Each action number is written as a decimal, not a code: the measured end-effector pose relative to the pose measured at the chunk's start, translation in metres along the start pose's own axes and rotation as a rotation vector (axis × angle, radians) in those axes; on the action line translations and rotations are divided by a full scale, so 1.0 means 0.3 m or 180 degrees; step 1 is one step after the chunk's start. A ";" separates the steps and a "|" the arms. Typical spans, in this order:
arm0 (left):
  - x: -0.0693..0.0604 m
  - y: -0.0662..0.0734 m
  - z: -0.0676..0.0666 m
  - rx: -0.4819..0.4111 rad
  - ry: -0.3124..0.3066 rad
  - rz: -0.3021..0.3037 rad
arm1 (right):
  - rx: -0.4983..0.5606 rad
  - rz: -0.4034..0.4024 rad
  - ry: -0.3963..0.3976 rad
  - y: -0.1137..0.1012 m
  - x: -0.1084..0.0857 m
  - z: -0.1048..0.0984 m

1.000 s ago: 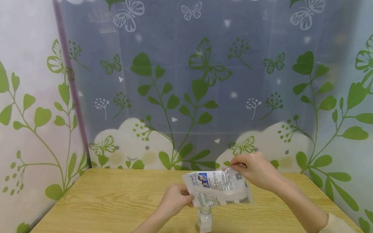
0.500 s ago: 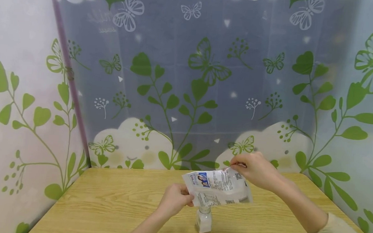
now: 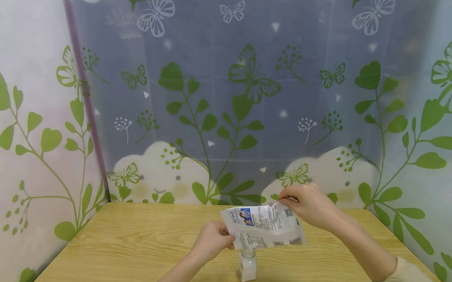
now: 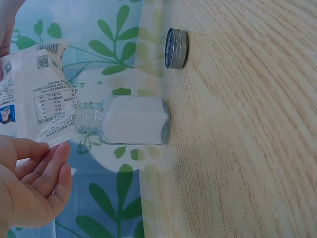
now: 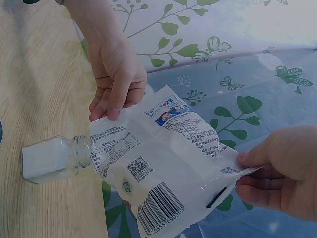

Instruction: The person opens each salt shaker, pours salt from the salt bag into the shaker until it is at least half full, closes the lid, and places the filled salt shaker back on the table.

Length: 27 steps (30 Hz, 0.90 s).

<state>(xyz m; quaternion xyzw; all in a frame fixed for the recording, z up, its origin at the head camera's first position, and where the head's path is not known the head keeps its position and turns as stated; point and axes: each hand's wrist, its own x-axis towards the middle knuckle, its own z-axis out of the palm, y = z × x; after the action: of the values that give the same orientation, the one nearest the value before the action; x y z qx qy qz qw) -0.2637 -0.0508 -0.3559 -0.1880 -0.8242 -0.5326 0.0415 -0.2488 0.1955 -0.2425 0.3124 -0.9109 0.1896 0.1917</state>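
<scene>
A white printed plastic pouch (image 3: 263, 226) is held tilted above the table, its lower edge beside the mouth of a small glass jar (image 3: 247, 267). My left hand (image 3: 211, 242) pinches the pouch's lower left edge between thumb and fingers. Up at the opposite corner, my right hand (image 3: 311, 205) pinches the film, which bunches there in the right wrist view. The jar stands upright without a lid, and white contents fill most of its body (image 4: 133, 120). Whether the pouch touches the jar's rim, I cannot tell. What is inside the pouch is hidden.
A grey metal screw lid (image 4: 177, 48) stands on the wooden table (image 3: 147, 247) near the jar in the left wrist view. Behind the table hangs a curtain (image 3: 212, 114) printed with leaves and butterflies, and similar sheets close off both sides.
</scene>
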 end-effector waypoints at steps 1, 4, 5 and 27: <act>0.000 0.000 0.000 -0.0003 0.0000 0.0001 | -0.0003 -0.0001 -0.0002 0.000 0.000 -0.001; 0.000 0.001 -0.001 -0.0017 -0.0002 0.0006 | -0.0015 -0.0001 0.0003 -0.002 0.001 -0.002; 0.000 0.001 -0.001 -0.0024 -0.0001 0.0008 | -0.0014 -0.0001 0.0006 -0.002 0.001 -0.002; 0.000 -0.002 -0.003 -0.0067 -0.0004 0.0011 | 0.0019 -0.0031 0.0006 -0.008 0.004 -0.011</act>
<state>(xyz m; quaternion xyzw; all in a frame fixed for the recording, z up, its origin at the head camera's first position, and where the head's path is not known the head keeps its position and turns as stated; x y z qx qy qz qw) -0.2641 -0.0517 -0.3560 -0.1902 -0.8182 -0.5411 0.0398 -0.2474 0.1945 -0.2386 0.3172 -0.9086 0.1916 0.1925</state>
